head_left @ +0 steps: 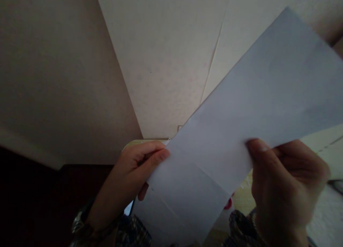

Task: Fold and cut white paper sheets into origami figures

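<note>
A long sheet of white paper (pixel 249 100) runs slantwise from the lower middle to the upper right, held up in the air. Faint crease lines cross its lower part. My left hand (pixel 142 165) pinches its left edge, thumb on top and fingers behind. On the right edge, my right hand (pixel 286 182) grips the sheet, its thumb pressed on the near face; that hand is slightly blurred. The fingers behind the paper are mostly hidden.
Beneath the paper lies a light wooden tabletop (pixel 245 195). A small red object (pixel 228 203) peeks out below the sheet. Pale walls (pixel 166 61) meet in a corner behind the table, and dark floor (pixel 32 200) shows at lower left.
</note>
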A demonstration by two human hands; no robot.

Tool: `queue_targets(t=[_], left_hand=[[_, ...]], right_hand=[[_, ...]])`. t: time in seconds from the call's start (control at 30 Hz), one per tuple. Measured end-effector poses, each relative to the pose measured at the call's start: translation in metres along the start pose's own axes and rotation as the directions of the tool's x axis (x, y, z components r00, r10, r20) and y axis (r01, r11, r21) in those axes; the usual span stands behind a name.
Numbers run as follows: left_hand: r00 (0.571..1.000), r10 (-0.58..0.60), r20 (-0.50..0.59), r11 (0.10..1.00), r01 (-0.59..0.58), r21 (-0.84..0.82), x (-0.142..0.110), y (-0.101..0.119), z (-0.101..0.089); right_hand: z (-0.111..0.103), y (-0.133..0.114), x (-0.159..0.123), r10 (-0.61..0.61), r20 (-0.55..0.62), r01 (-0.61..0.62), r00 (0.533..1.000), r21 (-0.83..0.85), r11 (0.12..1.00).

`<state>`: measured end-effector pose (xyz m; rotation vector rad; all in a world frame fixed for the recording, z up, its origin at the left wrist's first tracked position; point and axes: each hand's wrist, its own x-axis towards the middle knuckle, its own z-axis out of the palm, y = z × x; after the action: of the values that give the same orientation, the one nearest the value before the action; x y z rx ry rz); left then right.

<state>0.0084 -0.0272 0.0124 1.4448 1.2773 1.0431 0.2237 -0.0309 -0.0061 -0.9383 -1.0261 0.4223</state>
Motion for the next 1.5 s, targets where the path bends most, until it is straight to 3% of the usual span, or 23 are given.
queue_targets(t=[0.4,0.7,0.87,0.97,1.07,1.13,1.23,1.33,1.5], left_hand=[[0.999,0.035,-0.002,0.999,-0.035,-0.007,0.001,0.002,-0.004],[0.977,-0.031,0.209,0.991,0.058,-0.123,0.001,0.001,-0.007],[0.951,-0.080,0.299,0.990,0.042,0.132,0.002,-0.001,-0.014],[0.962,-0.086,0.260,0.960,0.011,0.279,0.005,-0.003,-0.014],[0.972,-0.067,0.226,0.972,0.012,0.236,0.008,-0.004,-0.012],[0.984,0.004,0.176,0.983,-0.036,0.182,0.010,-0.003,-0.010],[0.991,0.134,0.020,0.979,-0.136,0.152,0.011,0.002,-0.009],[0.979,0.166,-0.114,0.981,-0.153,0.117,0.008,0.003,-0.010],[0.943,0.260,-0.206,0.961,-0.233,0.147,0.002,-0.003,-0.012]], right_hand=[[-0.001,0.003,0.000,-0.032,0.021,0.032,0.999,0.007,0.999],[-0.004,0.001,0.006,-0.038,-0.035,0.039,0.999,0.026,0.999],[-0.007,0.003,0.008,0.097,0.096,-0.095,0.991,-0.026,0.995],[-0.005,0.002,0.012,0.155,0.306,-0.112,0.939,-0.155,0.982],[0.001,-0.001,0.017,0.147,0.547,0.017,0.824,-0.284,0.959],[0.003,-0.002,0.019,0.116,0.621,0.117,0.776,-0.321,0.940],[0.003,-0.002,0.021,0.049,0.631,0.209,0.774,-0.328,0.921],[0.000,-0.001,0.022,0.039,0.638,0.188,0.769,-0.285,0.940],[-0.002,-0.003,0.020,0.003,0.652,0.179,0.758,-0.213,0.960]])
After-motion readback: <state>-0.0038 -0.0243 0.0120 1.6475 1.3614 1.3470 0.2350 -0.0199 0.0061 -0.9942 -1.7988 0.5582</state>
